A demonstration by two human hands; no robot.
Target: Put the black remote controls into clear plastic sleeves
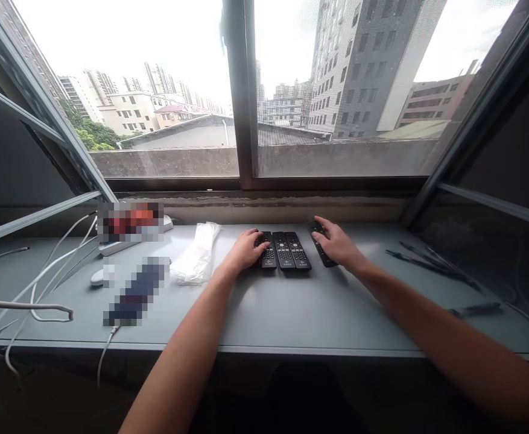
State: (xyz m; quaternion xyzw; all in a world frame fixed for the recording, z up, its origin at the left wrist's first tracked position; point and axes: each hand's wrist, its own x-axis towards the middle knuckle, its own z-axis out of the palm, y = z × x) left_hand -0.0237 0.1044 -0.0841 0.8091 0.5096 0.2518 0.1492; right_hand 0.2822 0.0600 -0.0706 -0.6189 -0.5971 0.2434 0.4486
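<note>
Several black remote controls lie side by side on the grey desk, their buttons facing up. Two of them, a left one [285, 251] and a right one [299, 251], sit close together in the middle. My left hand [245, 249] is closed around the left side of another remote control [269, 255], with its thumb across the keys; part of what lies under the fingers is hidden. To the right, my right hand [335, 241] grips a separate remote control [321, 242], slanted and apart from the middle pair.
Clear plastic sleeves [196, 253] lie left of my left hand. Further left are a blurred phone-like item [138, 292], a white power strip [123, 242] and white cables [33, 301]. Dark pens or cables [431, 265] lie at right. A window stands behind the desk [318, 325].
</note>
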